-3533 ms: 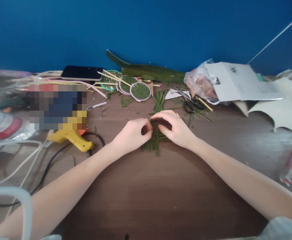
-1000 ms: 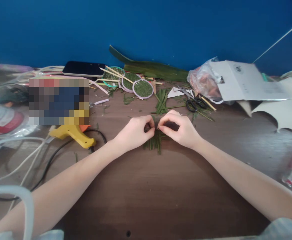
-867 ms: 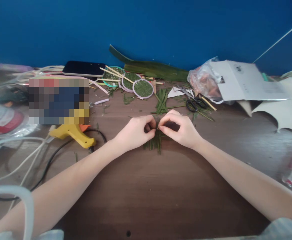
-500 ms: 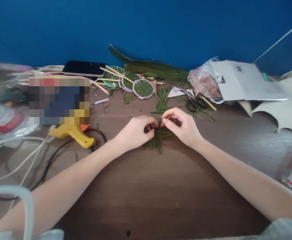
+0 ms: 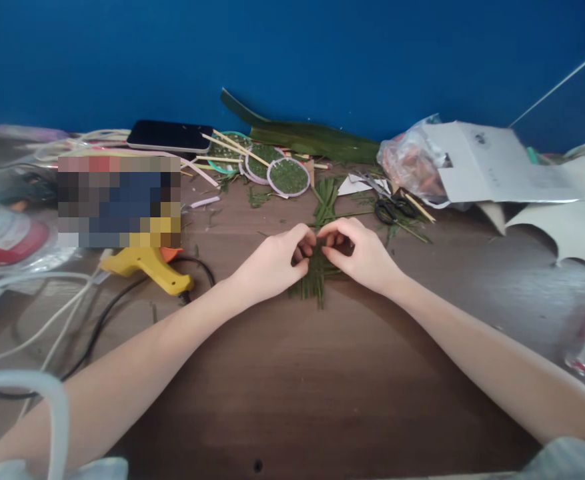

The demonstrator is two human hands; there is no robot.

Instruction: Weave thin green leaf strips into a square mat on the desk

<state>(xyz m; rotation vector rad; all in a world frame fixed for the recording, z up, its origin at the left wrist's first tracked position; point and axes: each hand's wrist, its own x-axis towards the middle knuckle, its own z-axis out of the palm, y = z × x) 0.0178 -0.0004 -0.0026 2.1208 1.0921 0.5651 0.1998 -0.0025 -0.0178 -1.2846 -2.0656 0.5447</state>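
Narrow green leaf strips [image 5: 316, 283] lie crossed over one another on the table between my two hands. At their left side my left hand [image 5: 272, 263] has its fingers curled and its fingertips on the strips. My right hand [image 5: 365, 257] bends in from the right, thumb and forefinger at the strips' upper part. The fingertips hide just where each strip is gripped. Just beyond the hands lies another bunch of leaf strips [image 5: 325, 199].
Behind are round woven leaf pieces [image 5: 289, 177] on sticks, a long leaf [image 5: 312, 139], a phone [image 5: 169, 137] and black-handled scissors [image 5: 395, 207]. A yellow glue gun [image 5: 155, 270] with its cord is left. White card [image 5: 502, 163] and a plastic bag [image 5: 412, 163] stand right.
My right hand has shifted slightly left and its fingers have curled more over the strips. My left hand stays nearly in place, its forefinger a little raised.
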